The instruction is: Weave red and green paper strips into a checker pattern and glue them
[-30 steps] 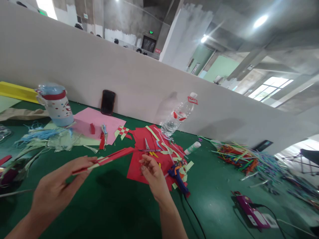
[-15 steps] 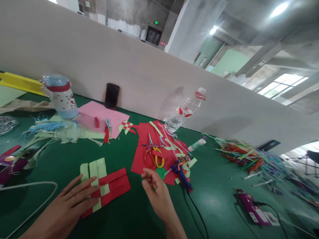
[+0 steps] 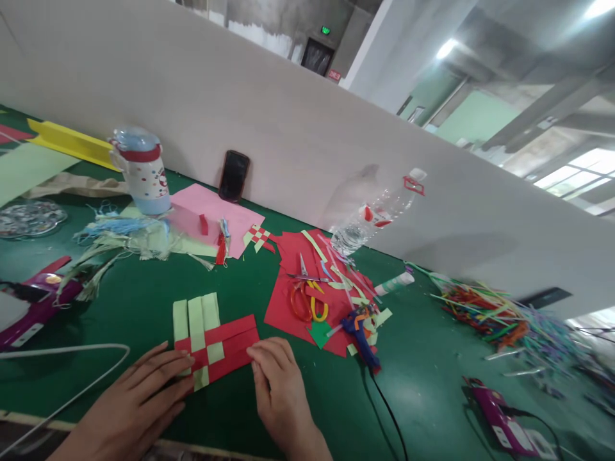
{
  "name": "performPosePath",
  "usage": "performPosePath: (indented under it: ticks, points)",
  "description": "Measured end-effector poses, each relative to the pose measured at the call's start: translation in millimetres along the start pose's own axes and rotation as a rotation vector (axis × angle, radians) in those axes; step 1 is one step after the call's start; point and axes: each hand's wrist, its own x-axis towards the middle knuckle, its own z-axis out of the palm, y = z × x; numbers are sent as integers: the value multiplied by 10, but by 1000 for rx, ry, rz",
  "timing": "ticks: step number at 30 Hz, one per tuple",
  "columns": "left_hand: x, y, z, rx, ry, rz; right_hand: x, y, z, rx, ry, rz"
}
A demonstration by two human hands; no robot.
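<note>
A checkered weave of red and pale green paper strips (image 3: 215, 352) lies on the green table in front of me. My left hand (image 3: 156, 390) rests on its left side, fingers stretched and lying flat over the strips. At the weave's right end, my right hand (image 3: 278, 384) has thumb and fingers closed on the end of a red paper strip (image 3: 240, 339). The pale green strips (image 3: 204, 314) point away from me at the top. Fingers hide the lower left corner of the weave.
Scissors (image 3: 307, 298) and paper scraps lie on red sheets (image 3: 281, 301), beside a blue glue gun (image 3: 361, 336). Behind stand a leaning water bottle (image 3: 369, 218), a phone (image 3: 234, 176) and a patterned flask (image 3: 144, 173). A white cable (image 3: 86, 347) crosses the left side.
My right hand has moved left and down from above the table to the weave's right end, closing on a red strip. My left hand stays on the weave. The view has shifted.
</note>
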Motion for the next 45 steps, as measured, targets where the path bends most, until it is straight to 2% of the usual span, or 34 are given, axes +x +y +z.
performPosePath:
  ticks: [4,10,15,21,30,40,45]
  points:
    - [17,8,14,-13,13,-49,67,-3,25,-7,-19,-9]
    - [-3,-46,52,89,4,54,90,51,97,10,-14,-11]
    - [-132,-83,145,60,0,29,34,142,184,54,78,48]
    - [-136,-179,146,67,18,135,39,180,160,180,179,145]
    - [-114,-224,131,53,25,160,58,196,154,231,204,183]
    - [-166,-103,121,50,-63,20,58,197,149,186,203,192]
    - [-77,8,107,-38,8,-106,60,189,89,57,115,164]
